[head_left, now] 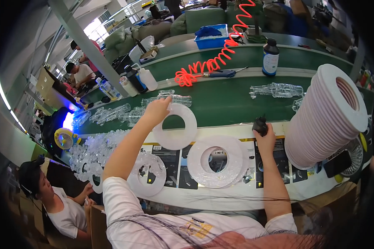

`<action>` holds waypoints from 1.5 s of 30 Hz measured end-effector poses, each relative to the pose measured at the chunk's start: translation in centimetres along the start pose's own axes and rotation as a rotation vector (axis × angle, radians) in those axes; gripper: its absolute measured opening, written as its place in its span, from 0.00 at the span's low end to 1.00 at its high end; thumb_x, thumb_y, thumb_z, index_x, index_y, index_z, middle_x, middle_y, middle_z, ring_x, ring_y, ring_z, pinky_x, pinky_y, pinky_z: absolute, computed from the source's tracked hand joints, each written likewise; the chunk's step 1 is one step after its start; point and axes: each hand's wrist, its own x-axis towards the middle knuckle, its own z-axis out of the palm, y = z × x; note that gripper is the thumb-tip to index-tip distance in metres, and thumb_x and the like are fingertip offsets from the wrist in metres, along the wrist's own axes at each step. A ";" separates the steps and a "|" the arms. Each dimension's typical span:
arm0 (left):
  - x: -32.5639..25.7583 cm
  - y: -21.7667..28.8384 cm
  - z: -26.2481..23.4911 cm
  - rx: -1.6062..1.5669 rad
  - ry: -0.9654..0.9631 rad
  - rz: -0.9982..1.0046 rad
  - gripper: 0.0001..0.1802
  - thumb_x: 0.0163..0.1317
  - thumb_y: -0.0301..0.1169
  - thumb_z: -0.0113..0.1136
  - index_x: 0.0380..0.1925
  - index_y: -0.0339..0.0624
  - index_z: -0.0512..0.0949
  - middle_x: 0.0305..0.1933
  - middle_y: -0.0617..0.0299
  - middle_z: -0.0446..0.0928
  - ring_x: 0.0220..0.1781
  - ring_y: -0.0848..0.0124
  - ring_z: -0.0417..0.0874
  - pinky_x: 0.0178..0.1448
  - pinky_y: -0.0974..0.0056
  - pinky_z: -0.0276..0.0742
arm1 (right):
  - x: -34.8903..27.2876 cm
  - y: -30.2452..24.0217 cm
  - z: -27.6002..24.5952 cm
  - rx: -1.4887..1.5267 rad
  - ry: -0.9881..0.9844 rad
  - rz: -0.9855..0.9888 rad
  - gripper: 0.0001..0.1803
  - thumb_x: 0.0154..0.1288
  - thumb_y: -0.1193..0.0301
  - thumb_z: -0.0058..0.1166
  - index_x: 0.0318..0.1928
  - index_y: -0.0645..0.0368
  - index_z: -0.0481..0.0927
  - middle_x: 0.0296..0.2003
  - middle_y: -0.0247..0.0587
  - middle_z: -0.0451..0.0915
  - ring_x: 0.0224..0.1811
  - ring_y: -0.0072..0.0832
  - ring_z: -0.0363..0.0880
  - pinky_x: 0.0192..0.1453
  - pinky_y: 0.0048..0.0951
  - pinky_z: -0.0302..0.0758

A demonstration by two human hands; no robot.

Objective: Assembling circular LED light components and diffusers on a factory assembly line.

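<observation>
My left hand (157, 111) pinches the upper edge of a flat white ring (189, 137), which is tilted up above the bench. In my right hand (265, 139) is a small black object with a narrow top (260, 124); the fingers wrap around it and hide its lower part. Between my hands, flat white rings (195, 168) lie overlapped on the bench, with clear pieces on the upper one. Left of them rests another white ring (133, 182) with clear plastic pieces on it.
A tall stack of white rings (316, 120) stands at the right, beside a phone (337, 163) and fan. Clear plastic parts (99, 149) are heaped at the left. Bottles (271, 58) and a coiled red hose (203, 66) are farther back. A co-worker (64, 207) sits at lower left.
</observation>
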 end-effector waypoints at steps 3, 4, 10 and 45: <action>2.8 3.5 -2.4 0.096 0.195 0.142 0.26 0.49 0.27 0.63 0.50 0.46 0.70 0.45 0.55 0.76 0.47 0.54 0.79 0.49 0.56 0.76 | 0.2 0.7 -0.3 0.002 -0.010 0.028 0.19 0.47 0.71 0.67 0.38 0.60 0.72 0.33 0.47 0.82 0.38 0.45 0.81 0.41 0.38 0.75; 4.4 3.3 -1.8 0.169 0.318 0.249 0.25 0.47 0.26 0.63 0.49 0.45 0.71 0.45 0.58 0.76 0.48 0.57 0.78 0.50 0.58 0.77 | 0.2 0.6 -0.1 0.025 -0.004 0.012 0.19 0.47 0.71 0.67 0.38 0.59 0.72 0.32 0.46 0.82 0.37 0.45 0.81 0.40 0.38 0.75; 11.8 7.6 -1.0 0.329 0.548 0.728 0.19 0.51 0.27 0.57 0.47 0.45 0.73 0.49 0.60 0.75 0.57 0.64 0.75 0.54 0.62 0.76 | 0.1 0.1 0.2 0.038 -0.009 -0.001 0.20 0.47 0.72 0.67 0.39 0.60 0.73 0.33 0.45 0.82 0.36 0.41 0.81 0.41 0.35 0.75; -12.2 -13.3 1.2 0.433 -0.230 -0.429 0.08 0.55 0.32 0.56 0.34 0.47 0.81 0.37 0.58 0.81 0.43 0.61 0.83 0.41 0.56 0.78 | 0.3 0.3 0.2 0.079 0.007 -0.052 0.19 0.49 0.75 0.66 0.39 0.62 0.71 0.31 0.42 0.80 0.33 0.31 0.79 0.42 0.30 0.74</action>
